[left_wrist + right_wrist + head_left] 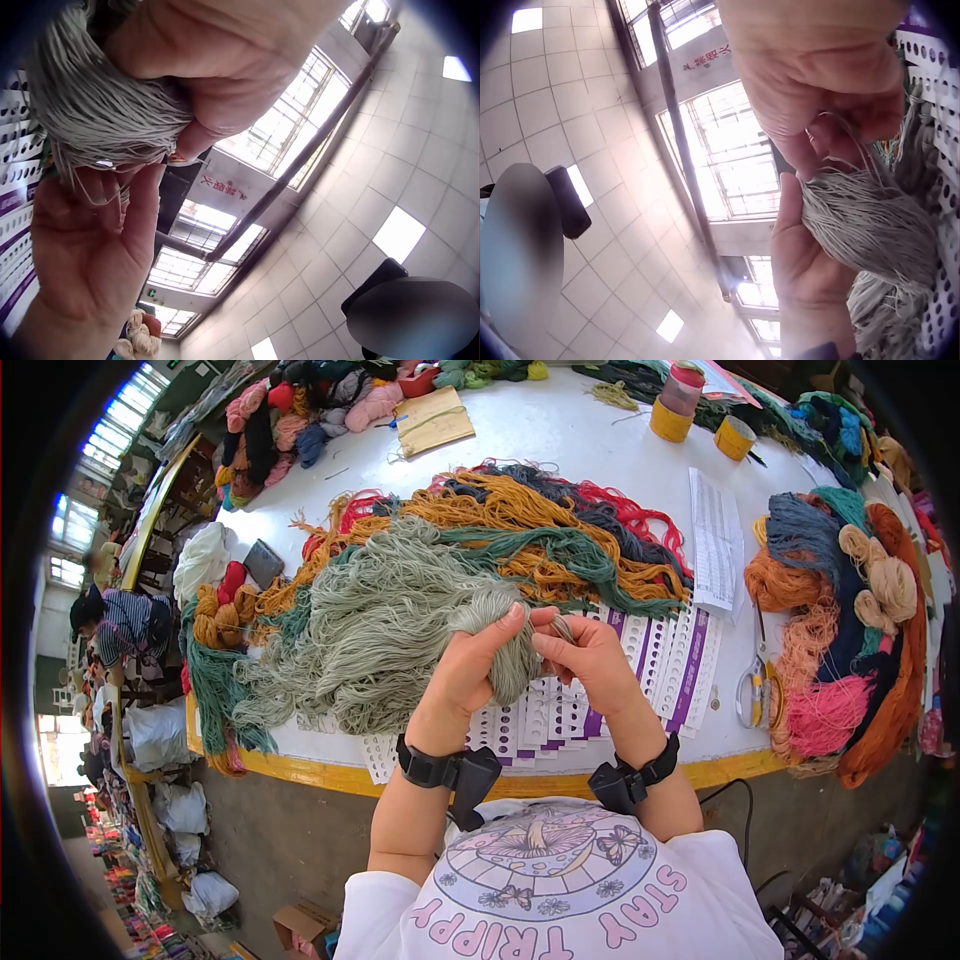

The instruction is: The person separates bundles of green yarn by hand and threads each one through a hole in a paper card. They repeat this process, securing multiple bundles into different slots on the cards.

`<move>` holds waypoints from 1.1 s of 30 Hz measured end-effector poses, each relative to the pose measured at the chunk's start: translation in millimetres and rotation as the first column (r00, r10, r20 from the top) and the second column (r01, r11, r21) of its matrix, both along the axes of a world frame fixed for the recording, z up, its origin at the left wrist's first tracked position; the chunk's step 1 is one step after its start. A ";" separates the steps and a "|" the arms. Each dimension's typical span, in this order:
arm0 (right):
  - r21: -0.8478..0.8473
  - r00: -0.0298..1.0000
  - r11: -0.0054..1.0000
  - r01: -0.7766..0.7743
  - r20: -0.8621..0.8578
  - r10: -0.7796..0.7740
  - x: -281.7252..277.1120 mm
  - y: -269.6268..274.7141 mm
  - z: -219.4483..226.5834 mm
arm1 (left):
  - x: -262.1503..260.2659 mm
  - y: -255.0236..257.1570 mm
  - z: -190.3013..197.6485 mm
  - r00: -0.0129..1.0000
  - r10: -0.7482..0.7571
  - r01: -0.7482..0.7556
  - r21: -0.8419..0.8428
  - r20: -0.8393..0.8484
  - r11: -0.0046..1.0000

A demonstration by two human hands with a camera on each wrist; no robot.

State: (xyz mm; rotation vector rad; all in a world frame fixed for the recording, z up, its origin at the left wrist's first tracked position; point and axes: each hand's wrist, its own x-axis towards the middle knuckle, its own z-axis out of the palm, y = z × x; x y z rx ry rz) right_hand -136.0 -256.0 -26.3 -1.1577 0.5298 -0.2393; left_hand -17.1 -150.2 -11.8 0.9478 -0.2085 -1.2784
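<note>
A thick skein of pale grey-green yarn (pixel 380 610) spreads over the table, its near end raised in both hands. My left hand (pixel 465 675) grips the bundle, thumb laid along its top. At the gathered end, my right hand (pixel 598 665) pinches a few strands between thumb and fingers. In the left wrist view, loose strands loop from the yarn bundle (pixel 105 105) over the right hand's fingers (pixel 109 191). The right wrist view shows a thin strand arching up from the bundle (pixel 870 217) into the right hand (pixel 817 75), fingertips close to the left thumb (pixel 788 199).
Mustard yarn (pixel 520 505), with green, red and navy skeins, lies behind. Punched white-and-purple cards (pixel 640 660) sit beneath the hands. Scissors (pixel 757 685) and a mixed yarn pile (pixel 830 690) are at right, a phone (pixel 263 564) at left. Another person (pixel 125 625) is far left.
</note>
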 end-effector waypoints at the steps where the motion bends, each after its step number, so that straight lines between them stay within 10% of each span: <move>1: -0.005 1.000 1.000 0.003 0.008 -0.003 0.2 -0.2 -4.1 | 1.2 0.1 -1.8 0.998 -0.051 0.051 0.006 0.027 0.999; 10: 0.118 0.987 0.986 0.118 0.095 -0.130 -0.8 -0.5 -6.0 | -3.5 0.4 7.1 0.983 0.159 -0.161 0.023 0.094 0.987; 20: -0.090 0.994 0.993 0.080 0.084 -0.072 2.1 2.8 -1.3 | -1.7 -0.9 1.8 0.995 0.070 -0.072 0.022 0.069 0.997; 33: 0.305 0.986 0.944 0.130 0.063 -0.156 3.4 -3.1 -8.1 | 2.4 0.1 -5.9 0.990 0.137 -0.138 0.048 0.024 0.989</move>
